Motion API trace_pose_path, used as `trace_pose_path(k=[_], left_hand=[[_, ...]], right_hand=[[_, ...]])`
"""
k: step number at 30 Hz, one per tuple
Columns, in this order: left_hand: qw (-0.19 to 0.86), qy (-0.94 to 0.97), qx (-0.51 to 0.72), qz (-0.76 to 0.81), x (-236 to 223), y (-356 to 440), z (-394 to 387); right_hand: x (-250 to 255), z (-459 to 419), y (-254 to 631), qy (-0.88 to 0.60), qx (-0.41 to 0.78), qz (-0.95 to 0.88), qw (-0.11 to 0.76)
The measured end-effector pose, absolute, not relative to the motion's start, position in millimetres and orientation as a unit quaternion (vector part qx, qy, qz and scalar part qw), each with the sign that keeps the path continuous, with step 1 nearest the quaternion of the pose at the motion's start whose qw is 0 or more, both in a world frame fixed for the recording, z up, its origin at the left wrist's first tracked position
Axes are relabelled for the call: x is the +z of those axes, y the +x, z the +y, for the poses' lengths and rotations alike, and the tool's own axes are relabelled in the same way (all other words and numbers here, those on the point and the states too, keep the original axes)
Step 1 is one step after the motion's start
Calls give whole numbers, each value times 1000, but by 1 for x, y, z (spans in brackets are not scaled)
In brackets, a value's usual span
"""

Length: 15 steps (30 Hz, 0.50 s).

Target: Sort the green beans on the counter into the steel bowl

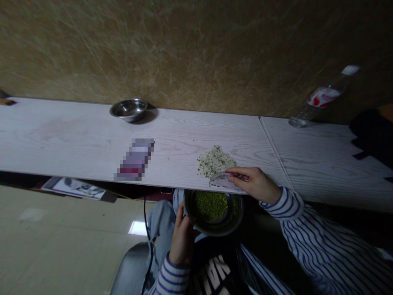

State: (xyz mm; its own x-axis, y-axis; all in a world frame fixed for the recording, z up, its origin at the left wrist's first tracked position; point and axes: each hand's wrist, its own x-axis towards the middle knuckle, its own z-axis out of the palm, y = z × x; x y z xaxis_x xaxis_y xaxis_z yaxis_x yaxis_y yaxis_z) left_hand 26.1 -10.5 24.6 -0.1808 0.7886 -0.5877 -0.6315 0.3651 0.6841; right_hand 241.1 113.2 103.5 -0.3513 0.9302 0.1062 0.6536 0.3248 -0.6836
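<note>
My left hand (181, 241) grips the rim of a metal bowl (241, 213), which is tilted below the table's front edge. Green beans (211, 205), like mung beans, lie inside it. Over the tabletop, the fingers of my right hand (253, 182) are pinched on a crumpled piece of clear plastic (219, 179). That plastic touches the near side of a pile of white grains mixed with green beans (216, 160). A few beans lie loose around the pile.
An empty metal bowl (129, 110) stands by the wall, with a pixelated flat object (136, 159) nearer the front. On the right are a clear plastic bottle (322, 98) and a dark item (373, 135). A seam (274, 149) crosses the white table (76, 139).
</note>
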Motion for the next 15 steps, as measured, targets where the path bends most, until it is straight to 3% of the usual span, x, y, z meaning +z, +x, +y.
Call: trace_pose_path(k=[15], left_hand=[[642,70,556,523,21,24,-10]], right_hand=[[103,104,237,-498,286,-777,256]])
